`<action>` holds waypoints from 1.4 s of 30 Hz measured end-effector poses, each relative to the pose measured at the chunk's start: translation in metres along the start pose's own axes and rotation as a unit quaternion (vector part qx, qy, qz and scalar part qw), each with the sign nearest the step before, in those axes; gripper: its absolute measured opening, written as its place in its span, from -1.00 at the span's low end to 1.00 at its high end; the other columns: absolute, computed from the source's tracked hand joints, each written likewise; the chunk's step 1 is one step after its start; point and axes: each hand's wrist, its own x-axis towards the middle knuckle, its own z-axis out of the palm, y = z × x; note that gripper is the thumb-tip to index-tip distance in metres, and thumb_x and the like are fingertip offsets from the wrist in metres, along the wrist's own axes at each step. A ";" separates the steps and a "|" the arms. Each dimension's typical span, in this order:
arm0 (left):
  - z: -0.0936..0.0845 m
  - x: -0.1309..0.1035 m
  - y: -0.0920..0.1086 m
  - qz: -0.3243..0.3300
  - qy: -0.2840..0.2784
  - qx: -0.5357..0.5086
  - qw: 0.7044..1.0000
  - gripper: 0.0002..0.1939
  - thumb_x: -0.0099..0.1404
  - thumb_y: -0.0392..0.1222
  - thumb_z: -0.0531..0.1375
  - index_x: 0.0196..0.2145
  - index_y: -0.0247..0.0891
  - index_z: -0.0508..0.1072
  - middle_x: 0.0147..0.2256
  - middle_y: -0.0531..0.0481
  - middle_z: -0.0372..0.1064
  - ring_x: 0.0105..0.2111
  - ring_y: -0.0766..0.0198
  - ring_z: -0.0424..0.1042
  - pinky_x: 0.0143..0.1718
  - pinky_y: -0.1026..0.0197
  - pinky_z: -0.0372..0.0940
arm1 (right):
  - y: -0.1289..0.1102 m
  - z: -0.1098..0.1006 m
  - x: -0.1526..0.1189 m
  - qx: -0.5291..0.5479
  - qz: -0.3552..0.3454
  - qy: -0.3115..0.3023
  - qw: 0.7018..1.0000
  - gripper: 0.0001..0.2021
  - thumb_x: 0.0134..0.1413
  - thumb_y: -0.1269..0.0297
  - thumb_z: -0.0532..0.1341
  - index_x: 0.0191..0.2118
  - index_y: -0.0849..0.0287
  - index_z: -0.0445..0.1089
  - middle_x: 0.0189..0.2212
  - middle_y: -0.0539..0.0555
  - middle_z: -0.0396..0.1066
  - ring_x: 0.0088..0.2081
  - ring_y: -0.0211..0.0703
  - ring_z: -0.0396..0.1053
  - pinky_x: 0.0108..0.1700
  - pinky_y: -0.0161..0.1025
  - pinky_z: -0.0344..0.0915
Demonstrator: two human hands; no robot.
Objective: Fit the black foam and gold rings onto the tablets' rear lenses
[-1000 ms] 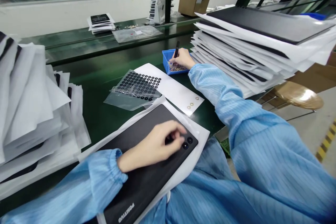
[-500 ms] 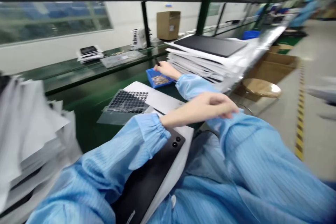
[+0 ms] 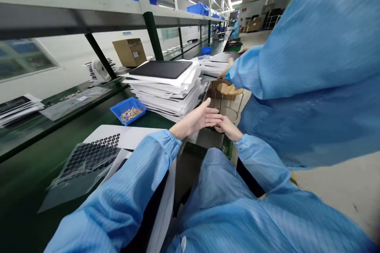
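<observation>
My left hand [image 3: 196, 120] is in the air off the bench's front edge, its fingers stretched out and the thumb raised. Its fingertips meet my right hand [image 3: 229, 127], whose fingers are bent in and partly hidden; anything between them is too small or covered to make out. Below my left sleeve lies a dark tablet [image 3: 154, 209] on white sheeting, mostly covered by the arm. A sheet of black ring stickers [image 3: 89, 158] in clear film rests to the left. Behind it sits a blue tray [image 3: 114, 109] of small tan pieces.
A tall stack of white sheets [image 3: 175, 102] bears a black tablet [image 3: 162, 69]. A co-worker's blue sleeve [image 3: 249, 71] fills the right side, with hands at a farther stack [image 3: 213, 65]. A stool [image 3: 228, 89] stands beyond my hands; a shelf [image 3: 74, 12] runs overhead.
My view has swung right. My right hand has left the blue tray and come to my left hand's fingertips. My left hand has stretched its fingers out. A co-worker has come into view at right.
</observation>
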 end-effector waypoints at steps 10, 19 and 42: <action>-0.058 -0.074 -0.004 0.023 0.091 0.199 0.976 -0.70 0.26 -0.01 0.14 -0.24 -0.32 0.47 -0.24 -0.09 0.50 -0.21 0.24 0.47 -0.10 0.25 0.28 | 0.002 0.005 -0.014 0.034 -0.001 -0.107 0.994 -0.61 -0.20 -0.06 0.26 -0.46 0.23 0.41 -0.64 -0.01 0.23 -0.70 -0.43 -0.05 -0.65 -0.35 -0.20; -0.144 -0.209 -0.073 -0.015 0.471 0.505 0.724 -0.79 0.08 -0.05 0.13 -0.40 -0.24 0.31 -0.45 -0.01 0.25 -0.38 0.14 0.32 -0.21 0.04 0.28 | -0.040 0.115 -0.042 -0.162 -0.212 -0.321 0.909 -0.78 0.04 0.19 0.14 -0.50 0.19 0.38 -0.56 0.04 0.33 -0.53 -0.25 0.25 -0.43 -0.30 0.11; -0.127 -0.268 -0.048 0.037 0.364 0.166 0.916 -0.55 -0.11 0.16 0.35 -0.51 -0.33 0.49 -0.62 0.06 0.40 -0.64 0.32 0.34 -0.66 0.34 0.22 | -0.115 0.113 -0.037 0.064 -0.150 -0.195 0.967 -0.62 -0.22 -0.08 0.27 -0.40 0.04 0.15 -0.57 -0.02 0.11 -0.58 -0.23 0.11 -0.55 -0.25 0.06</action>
